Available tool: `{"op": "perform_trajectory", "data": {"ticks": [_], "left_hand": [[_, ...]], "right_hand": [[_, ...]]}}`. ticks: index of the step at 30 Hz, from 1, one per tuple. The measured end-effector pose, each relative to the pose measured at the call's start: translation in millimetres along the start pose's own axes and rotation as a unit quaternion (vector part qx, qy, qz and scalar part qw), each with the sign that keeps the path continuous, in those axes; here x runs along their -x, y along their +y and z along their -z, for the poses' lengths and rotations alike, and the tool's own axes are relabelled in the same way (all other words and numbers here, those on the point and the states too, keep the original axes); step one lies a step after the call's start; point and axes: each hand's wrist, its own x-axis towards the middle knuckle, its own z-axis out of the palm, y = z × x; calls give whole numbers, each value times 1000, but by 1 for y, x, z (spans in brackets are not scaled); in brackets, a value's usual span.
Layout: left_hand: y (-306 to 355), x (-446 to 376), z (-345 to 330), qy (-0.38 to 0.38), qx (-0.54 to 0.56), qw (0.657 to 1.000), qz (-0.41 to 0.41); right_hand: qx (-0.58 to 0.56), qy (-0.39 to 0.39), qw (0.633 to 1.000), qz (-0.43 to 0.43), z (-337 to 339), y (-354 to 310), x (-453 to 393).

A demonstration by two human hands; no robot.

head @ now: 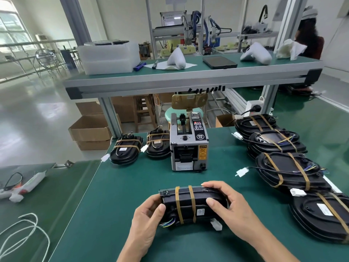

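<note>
Left hand (149,214) curls round the left end of the black banded unit (185,199), thumb on its near face. Right hand (226,203) clasps the right end, fingers over the top edge. Judgement: to seat the tan strips (192,201) well, hold both ends level, press along each strip, and keep the white connector (216,225) clear of the thumbs. The unit sits on edge directly between the hands, low over the green mat (122,195); contact cannot be told. The tape dispenser (188,148) stands beyond.
</note>
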Motion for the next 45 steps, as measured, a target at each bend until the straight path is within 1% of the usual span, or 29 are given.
{"op": "perform_trajectory", "data": {"ticks": [4,5,8,11,13,15,16,18,19,21,26,29,32,45], "left_hand": [[-1,1,1,-19,8,1000,2],[-1,1,1,-25,6,1000,3],[-4,1,4,-36,5,999,6],[-7,1,6,-41,6,999,2],[-7,1,6,-43,7,999,3],[-7,0,7,-46,5,999,9],[-7,1,7,-47,5,999,10],[-6,1,6,-47,5,999,9],[-5,1,6,-47,8,999,10],[-1,2,5,-48,10,999,12],[4,2,3,-55,11,998,9],[5,3,2,-56,16,998,8],[6,3,2,-60,18,998,11],[9,4,1,-51,16,999,5]], "right_hand": [[2,-19,1000,5,6,-14,0],[5,-6,1000,8,6,-19,-4],[18,67,998,11,6,-41,-29],[36,92,995,-17,1,-64,-62],[7,95,994,-61,-8,-73,-86],[-27,112,985,-125,-20,-77,-111],[-45,126,977,-166,-25,-77,-122],[-105,161,948,-255,-35,-75,-142],[-132,181,932,-284,-38,-74,-148],[-157,217,912,-309,-43,-69,-157],[-229,278,875,-324,-50,-67,-165],[-274,298,850,-337,-54,-67,-167],[-297,311,834,-345,-58,-66,-170],[-315,340,813,-352,-65,-59,-177]]}}
